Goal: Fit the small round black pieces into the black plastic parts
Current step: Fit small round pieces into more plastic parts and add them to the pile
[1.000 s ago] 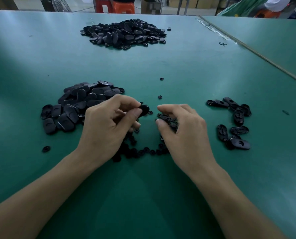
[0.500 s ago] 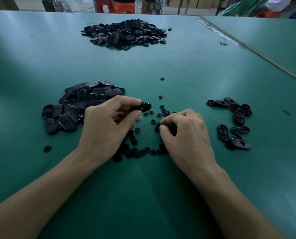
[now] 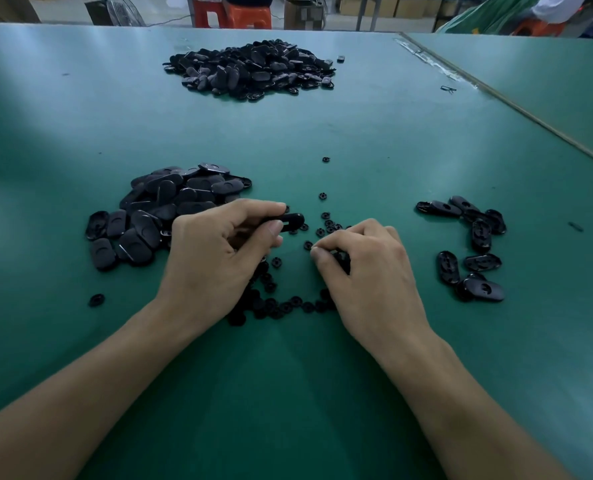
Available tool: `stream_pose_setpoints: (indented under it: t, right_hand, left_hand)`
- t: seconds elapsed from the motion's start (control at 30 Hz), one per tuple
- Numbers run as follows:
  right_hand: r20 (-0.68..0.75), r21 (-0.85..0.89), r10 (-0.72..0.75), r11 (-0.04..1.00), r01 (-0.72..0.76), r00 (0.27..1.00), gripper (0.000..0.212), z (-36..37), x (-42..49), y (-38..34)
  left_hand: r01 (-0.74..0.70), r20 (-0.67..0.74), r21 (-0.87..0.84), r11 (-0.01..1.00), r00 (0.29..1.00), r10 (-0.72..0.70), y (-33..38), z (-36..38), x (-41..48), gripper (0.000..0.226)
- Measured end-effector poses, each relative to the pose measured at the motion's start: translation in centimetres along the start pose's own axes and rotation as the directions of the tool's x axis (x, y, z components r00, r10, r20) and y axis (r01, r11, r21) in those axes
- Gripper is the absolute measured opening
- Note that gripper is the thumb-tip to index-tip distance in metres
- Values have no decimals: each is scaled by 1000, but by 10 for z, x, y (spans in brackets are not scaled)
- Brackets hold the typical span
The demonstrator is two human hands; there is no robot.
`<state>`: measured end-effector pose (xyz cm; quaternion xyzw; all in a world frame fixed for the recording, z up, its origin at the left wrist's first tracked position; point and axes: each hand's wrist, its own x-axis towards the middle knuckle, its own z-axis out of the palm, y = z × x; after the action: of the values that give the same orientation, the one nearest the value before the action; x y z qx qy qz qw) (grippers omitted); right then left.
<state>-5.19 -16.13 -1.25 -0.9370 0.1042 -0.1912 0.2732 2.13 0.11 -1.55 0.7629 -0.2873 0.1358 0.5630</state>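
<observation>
My left hand point(image 3: 215, 258) holds an oblong black plastic part point(image 3: 290, 221) between thumb and fingers, just above the table. My right hand point(image 3: 364, 268) rests among the scattered small round black pieces point(image 3: 329, 225), its thumb and forefinger pinched together at one small round piece; the piece itself is mostly hidden. More round pieces point(image 3: 281, 306) lie in a curved row between my wrists. A pile of oblong black parts point(image 3: 170, 209) sits left of my left hand. A smaller group of black parts point(image 3: 471, 244) lies to the right.
A large heap of black parts point(image 3: 250, 69) lies at the far middle of the green table point(image 3: 392, 140). A seam to a second table point(image 3: 516, 109) runs diagonally at the right. One stray round piece point(image 3: 96, 299) lies at the left. Stools and boxes stand beyond the table.
My right hand has curled from flat reaching fingers into a pinch over the small pieces. My left hand has turned the oblong part flatter and kept its place.
</observation>
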Motion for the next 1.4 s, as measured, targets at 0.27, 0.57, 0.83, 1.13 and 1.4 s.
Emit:
stream_pose_setpoints:
  t: [0.27, 0.57, 0.83, 1.13, 1.4]
  right_hand:
    - [-106, 165, -39, 985, 56, 994, 15, -1, 1, -3]
    - [-145, 300, -55, 949, 97, 988, 12, 0, 0, -6]
    - [-140, 394, -71, 911, 121, 988, 10, 0, 0, -8]
    - [-123, 422, -118, 892, 160, 985, 16, 1, -1, -10]
    - [-84, 462, -100, 878, 127, 991, 17, 1, -2, -11]
  left_hand:
    - [32, 32, -3, 999, 999, -32, -1, -1, 0, 31]
    - [22, 60, 44, 999, 998, -25, 2, -1, 0, 35]
    - [-6, 74, 83, 997, 997, 0, 5, -2, -1, 28]
    - [12, 116, -18, 1000, 993, -10, 5, -1, -1, 22]
    - [21, 133, -37, 999, 991, -16, 6, -1, -1, 20]
